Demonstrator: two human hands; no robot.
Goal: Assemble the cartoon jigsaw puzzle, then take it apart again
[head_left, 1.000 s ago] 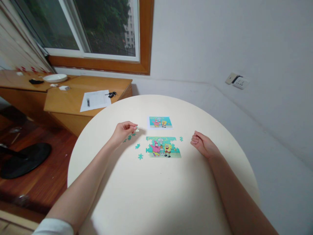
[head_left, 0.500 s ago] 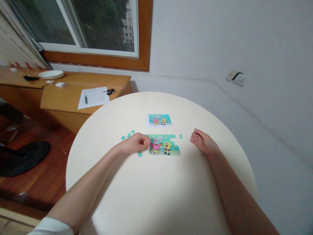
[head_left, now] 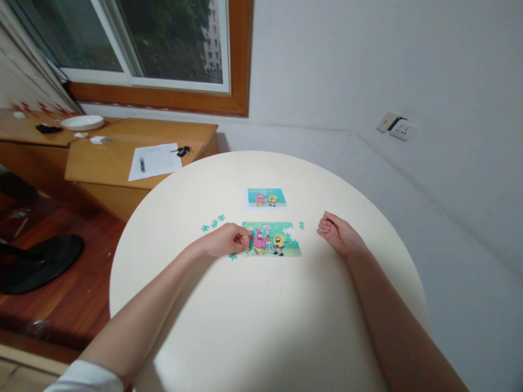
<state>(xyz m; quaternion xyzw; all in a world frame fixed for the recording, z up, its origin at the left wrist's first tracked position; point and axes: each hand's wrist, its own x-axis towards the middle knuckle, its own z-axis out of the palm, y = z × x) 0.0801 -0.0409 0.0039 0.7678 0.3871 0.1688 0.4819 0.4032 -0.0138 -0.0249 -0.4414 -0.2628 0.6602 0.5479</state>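
On the round table a mostly joined jigsaw puzzle [head_left: 280,250] shows cartoon figures on a teal ground, with a gap in its upper right part. At its left edge is my left hand [head_left: 226,239], thumb and fingertips pinched on a puzzle piece that the fingers mostly hide. Loose teal puzzle pieces [head_left: 214,224] lie beyond that hand, and another piece [head_left: 232,256] is partly covered below it. To the right of the puzzle sits a single loose piece [head_left: 301,225]. Further right, my right hand [head_left: 337,231] rests closed in a loose fist, apart from the puzzle.
A picture card [head_left: 266,197] with the same scene lies behind the puzzle. Beyond the pale table [head_left: 261,321], a wooden desk [head_left: 118,136] holds a paper sheet [head_left: 157,161], keys [head_left: 183,151] and a white dish [head_left: 83,123]. A wall [head_left: 368,65] rises behind.
My left fingertips have turned slightly down and the dark teal piece seen at them is now mostly hidden. My right hand stays in place. The whole view has shifted slightly.
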